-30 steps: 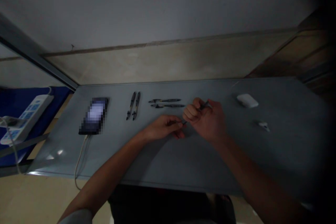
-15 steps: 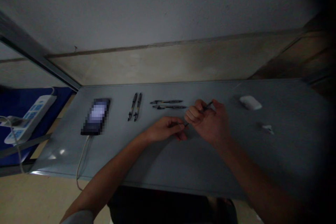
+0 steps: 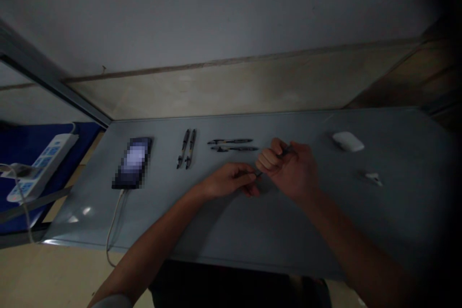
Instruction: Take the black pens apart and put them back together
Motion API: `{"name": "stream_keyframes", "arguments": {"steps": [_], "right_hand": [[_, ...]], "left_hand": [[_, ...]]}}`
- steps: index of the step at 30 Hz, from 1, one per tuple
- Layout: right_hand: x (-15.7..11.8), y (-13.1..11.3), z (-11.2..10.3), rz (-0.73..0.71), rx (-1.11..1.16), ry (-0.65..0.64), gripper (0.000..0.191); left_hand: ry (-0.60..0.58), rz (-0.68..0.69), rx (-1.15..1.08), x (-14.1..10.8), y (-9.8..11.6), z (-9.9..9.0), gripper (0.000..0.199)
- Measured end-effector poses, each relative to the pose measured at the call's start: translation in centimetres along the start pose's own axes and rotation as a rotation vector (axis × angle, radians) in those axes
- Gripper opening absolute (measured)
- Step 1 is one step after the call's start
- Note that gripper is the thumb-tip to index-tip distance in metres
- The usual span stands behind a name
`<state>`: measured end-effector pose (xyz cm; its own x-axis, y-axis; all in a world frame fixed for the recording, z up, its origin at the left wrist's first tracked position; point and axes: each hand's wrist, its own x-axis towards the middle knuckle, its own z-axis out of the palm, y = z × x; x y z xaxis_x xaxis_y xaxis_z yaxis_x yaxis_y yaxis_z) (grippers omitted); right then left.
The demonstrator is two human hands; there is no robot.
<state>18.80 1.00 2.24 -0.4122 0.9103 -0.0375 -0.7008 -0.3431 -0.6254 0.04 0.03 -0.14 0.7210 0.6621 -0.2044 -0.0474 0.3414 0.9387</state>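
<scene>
Both of my hands grip one dark pen [image 3: 287, 150] above the grey table [image 3: 231, 231]. My left hand [image 3: 236, 180] pinches its lower end between thumb and fingers. Curled around the upper part is my right hand [image 3: 285, 166], with the thumb close to the pen's top end; most of the barrel is hidden in this fist. Just beyond my left hand, two pens [image 3: 233, 148] lie side by side, pointing left to right. Farther left, another pair of pens [image 3: 186, 149] lies nearly parallel, pointing away from me.
A phone [image 3: 133, 162] with a white cable [image 3: 113, 226] lies at the left. On the right are a white earbud case [image 3: 348, 141] and a small white earbud [image 3: 374, 178]. A white power strip [image 3: 45, 166] rests on a blue surface beyond the table's left edge. A wall [image 3: 224, 91] borders the back.
My right thumb has come down nearer the pen's top end, and less of the pen shows. The whole view has shifted slightly; the lying pens keep their places on the table.
</scene>
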Motion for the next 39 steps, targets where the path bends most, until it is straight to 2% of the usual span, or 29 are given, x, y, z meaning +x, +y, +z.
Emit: {"name": "stream_keyframes", "arguments": {"steps": [7, 13, 19, 25, 32, 35, 39], "right_hand": [[0.0, 0.1, 0.3, -0.006, 0.035, 0.054, 0.04], [-0.1, 0.1, 0.2, -0.017, 0.025, 0.047, 0.034], [-0.2, 0.2, 0.6, -0.025, 0.043, 0.062, 0.038], [-0.1, 0.1, 0.3, -0.036, -0.017, 0.06, 0.038], [0.2, -0.2, 0.4, -0.074, -0.133, 0.089, 0.048], [0.6, -0.3, 0.1, -0.122, -0.211, 0.14, 0.042], [1.2, 0.3, -1.2, -0.305, -0.428, 0.266, 0.036]], "left_hand": [[0.011, -0.012, 0.009, 0.0, 0.0, 0.0, 0.041], [0.012, -0.01, 0.013, 0.0, 0.1, 0.0, 0.041], [0.017, -0.006, 0.01, -0.1, 0.3, 0.0, 0.044], [0.012, 0.006, 0.008, -0.1, 0.2, 0.0, 0.043], [0.065, 0.021, 0.04, -0.1, 0.2, 0.4, 0.047], [0.144, 0.048, 0.073, -0.1, 0.4, 0.7, 0.048], [0.391, 0.163, 0.155, -0.2, 1.1, 0.6, 0.045]]}}
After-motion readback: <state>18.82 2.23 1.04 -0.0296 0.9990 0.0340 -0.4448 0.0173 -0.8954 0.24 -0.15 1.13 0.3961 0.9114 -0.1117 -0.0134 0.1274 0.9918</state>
